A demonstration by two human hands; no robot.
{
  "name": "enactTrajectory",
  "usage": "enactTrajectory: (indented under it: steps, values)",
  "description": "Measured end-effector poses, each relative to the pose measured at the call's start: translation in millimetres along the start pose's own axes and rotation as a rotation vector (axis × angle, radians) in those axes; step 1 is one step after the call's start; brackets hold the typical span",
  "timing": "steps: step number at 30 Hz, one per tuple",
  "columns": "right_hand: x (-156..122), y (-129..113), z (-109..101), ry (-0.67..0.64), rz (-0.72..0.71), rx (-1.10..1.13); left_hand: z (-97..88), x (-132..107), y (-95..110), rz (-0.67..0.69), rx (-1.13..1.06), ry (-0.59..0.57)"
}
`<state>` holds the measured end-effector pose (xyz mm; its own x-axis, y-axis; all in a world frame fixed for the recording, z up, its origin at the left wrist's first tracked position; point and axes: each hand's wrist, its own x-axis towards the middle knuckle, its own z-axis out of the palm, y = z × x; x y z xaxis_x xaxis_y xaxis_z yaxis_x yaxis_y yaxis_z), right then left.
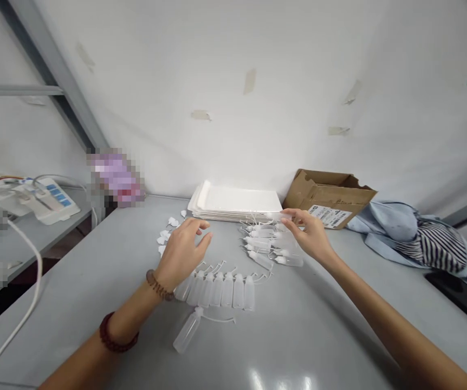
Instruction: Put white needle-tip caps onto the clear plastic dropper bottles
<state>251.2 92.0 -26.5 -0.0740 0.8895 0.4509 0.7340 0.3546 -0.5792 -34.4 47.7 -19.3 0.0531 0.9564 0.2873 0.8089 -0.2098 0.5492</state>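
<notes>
My left hand (pixel 182 254) hovers open above the grey table (pixel 95 325), fingers spread and touching nothing. Just below its wrist lies a row of several translucent plastic squeeze bottles (pixel 221 290) with thin nozzle tubes. Another such bottle (pixel 187 330) lies alone nearer me. Small white caps or tags (pixel 163 236) are scattered left of the hand's fingertips. My right hand (pixel 309 233) pinches a clear bottle (pixel 278 216) between thumb and fingers, above a loose cluster of similar bottles (pixel 268 244). A stack of white trays (pixel 235 201) sits just behind.
An open cardboard box (pixel 329 197) with a printed label stands at the back right. Blue and striped cloth (pixel 418 238) lies to its right, above a black object (pixel 461 298). A white cable (pixel 24 287) and a blue-marked white device (pixel 49 200) are on the left.
</notes>
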Motion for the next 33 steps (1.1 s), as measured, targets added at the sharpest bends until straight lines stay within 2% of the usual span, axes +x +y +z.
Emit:
enactTrajectory:
  steps: [5,10,15,17,19,24,28,33]
  values:
    - [15.1,13.4,8.4,-0.080,-0.056,-0.024,-25.1,22.7,-41.3,-0.163,0.139,-0.057]
    - [11.9,2.6,2.9,0.017,-0.165,-0.023,-44.0,29.1,-70.0,-0.272,0.210,-0.237]
    - [-10.9,-37.9,2.4,0.072,-0.317,-0.023,-49.5,28.1,-69.4,-0.287,0.209,-0.317]
    - [-25.5,-56.2,5.8,0.044,-0.483,-0.025,-49.0,27.5,-67.1,-0.296,0.207,-0.328]
    - [-41.1,-73.0,10.4,-0.033,-0.579,-0.014,-48.4,27.0,-66.0,-0.310,0.220,-0.331]
    - [-76.5,-108.7,25.9,-0.272,-0.649,-0.045,-52.4,25.6,-67.3,-0.346,0.280,-0.334]
    - [-97.2,-130.0,42.8,-0.316,-0.703,-0.100,-62.1,22.3,-64.5,-0.365,0.304,-0.380]
    - [-105.1,-139.7,57.5,-0.373,-0.749,-0.142,-65.8,17.6,-61.5,-0.405,0.241,-0.557]
